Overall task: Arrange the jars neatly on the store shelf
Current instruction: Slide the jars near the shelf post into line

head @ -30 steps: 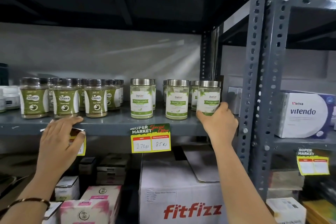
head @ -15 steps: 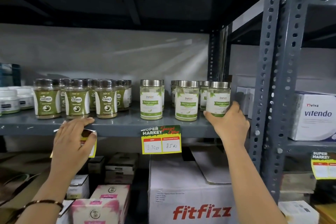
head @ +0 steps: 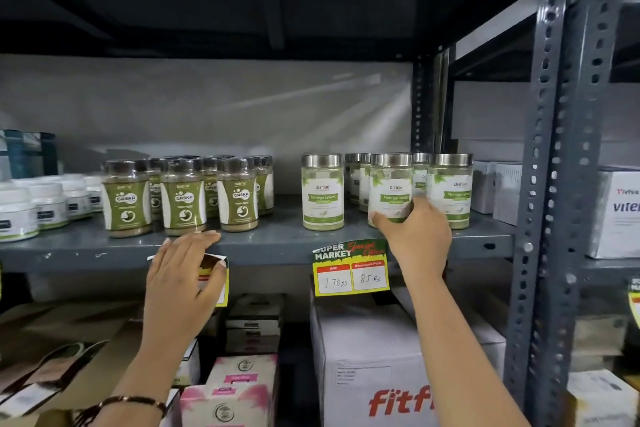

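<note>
Several white-and-green moringa jars with steel lids stand on the grey shelf [head: 284, 243]. One stands alone at the left [head: 322, 191], one at the far right [head: 450, 189], others behind. My right hand [head: 415, 236] grips the base of the middle front moringa jar [head: 391, 185]. Left of them is a cluster of olive-green Gaska jars [head: 183, 198] with dark lids. My left hand [head: 183, 274] rests flat on the shelf's front edge over a yellow price tag, fingers together, holding nothing.
White tubs [head: 34, 204] sit at the shelf's far left. A price card [head: 349, 267] hangs from the shelf edge. Perforated steel uprights [head: 554, 184] bound the right side, with white boxes [head: 616, 211] beyond. Cartons, including a Fitfizz box [head: 381, 374], fill the shelf below.
My right hand has left the rightmost moringa jar and moved left onto the middle front jar. The left hand has stayed on the shelf edge. The camera has shifted left.
</note>
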Available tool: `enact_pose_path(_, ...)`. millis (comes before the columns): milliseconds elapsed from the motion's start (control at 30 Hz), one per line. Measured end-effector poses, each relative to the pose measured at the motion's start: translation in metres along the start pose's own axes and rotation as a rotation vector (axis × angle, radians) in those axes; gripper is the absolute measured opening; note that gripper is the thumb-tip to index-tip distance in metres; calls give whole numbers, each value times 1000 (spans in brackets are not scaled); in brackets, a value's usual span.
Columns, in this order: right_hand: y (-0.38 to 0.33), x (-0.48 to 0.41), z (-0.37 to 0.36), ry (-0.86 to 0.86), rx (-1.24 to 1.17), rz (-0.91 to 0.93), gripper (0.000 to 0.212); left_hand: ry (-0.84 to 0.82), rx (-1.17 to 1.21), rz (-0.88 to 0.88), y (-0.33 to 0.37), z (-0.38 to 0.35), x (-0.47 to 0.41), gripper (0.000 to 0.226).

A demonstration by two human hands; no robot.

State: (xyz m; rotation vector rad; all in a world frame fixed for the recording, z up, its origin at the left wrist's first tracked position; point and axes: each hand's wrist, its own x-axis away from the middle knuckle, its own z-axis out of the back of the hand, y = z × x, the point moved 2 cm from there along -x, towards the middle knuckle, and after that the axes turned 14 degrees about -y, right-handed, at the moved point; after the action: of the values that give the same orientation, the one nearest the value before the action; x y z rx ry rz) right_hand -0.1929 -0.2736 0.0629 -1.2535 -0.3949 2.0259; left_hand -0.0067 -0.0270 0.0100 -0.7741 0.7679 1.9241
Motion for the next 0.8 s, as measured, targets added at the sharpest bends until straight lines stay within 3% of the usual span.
enact_pose_path(533, 0, -1, -5, 19, 6, -32, 50, 9, 9, 8, -2, -3, 0, 44)
enact_pose_path(700, 2, -2, -1, -52, -75, -52, 62, 5, 15, 1, -4, -1, 0, 44)
enact_pose_path(800, -22, 19, 15, 146, -273, 54, 63, 20, 27, -8, -3, 0, 1, 42)
